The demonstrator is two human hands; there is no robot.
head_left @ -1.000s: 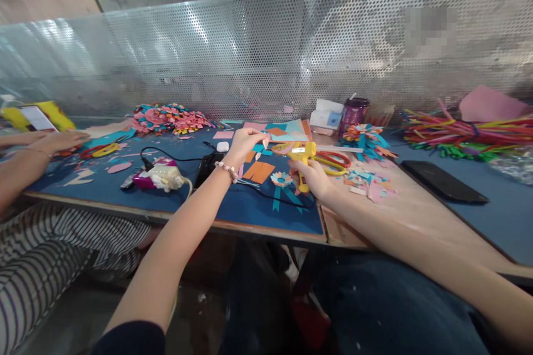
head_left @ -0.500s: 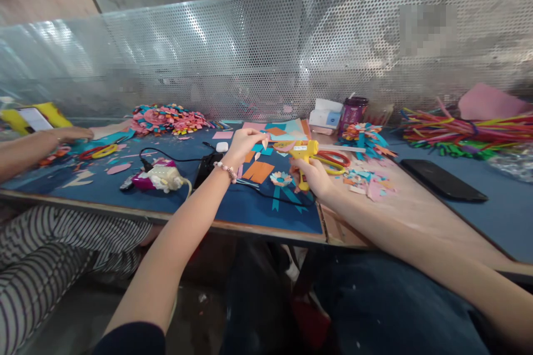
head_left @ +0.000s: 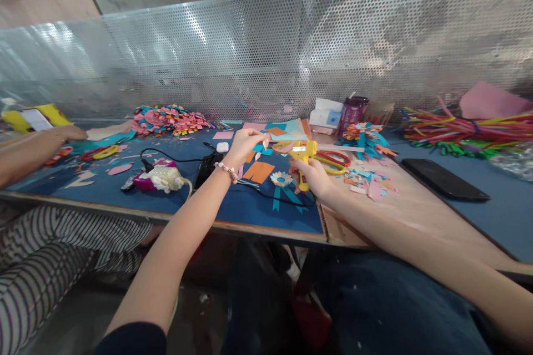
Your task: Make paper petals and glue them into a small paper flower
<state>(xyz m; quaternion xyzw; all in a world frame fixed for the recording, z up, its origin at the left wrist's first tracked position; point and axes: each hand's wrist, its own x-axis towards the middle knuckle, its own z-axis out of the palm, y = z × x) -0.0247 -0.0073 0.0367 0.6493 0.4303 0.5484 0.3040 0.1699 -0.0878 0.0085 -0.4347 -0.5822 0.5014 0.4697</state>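
My left hand (head_left: pixel 246 146) pinches a small pale paper petal (head_left: pixel 265 144) between thumb and fingertips, above the blue mat (head_left: pixel 233 205). Wrapped around the handle of a yellow glue gun (head_left: pixel 305 154), my right hand (head_left: pixel 311 173) points its nozzle left, close to the petal. A clear glue stick (head_left: pixel 342 147) sticks out of the gun's back. Below the two hands lies a paper flower (head_left: pixel 281 178) with pale petals and blue ribbon tails (head_left: pixel 276 199). Another loose petal (head_left: pixel 257 156) and orange paper pieces (head_left: pixel 259 172) are beside it.
Red-and-yellow scissors (head_left: pixel 333 162) and paper scraps (head_left: pixel 370 183) lie right of the gun. A black phone (head_left: pixel 443 179) is farther right. A power strip (head_left: pixel 160 178) with cords sits left. Paper flowers (head_left: pixel 169 120) are piled behind it. A co-worker's hand (head_left: pixel 69 133) is at far left.
Both my hands stay almost in place, with the petal and the glue gun still held. The co-worker's hand at far left has shifted slightly left.
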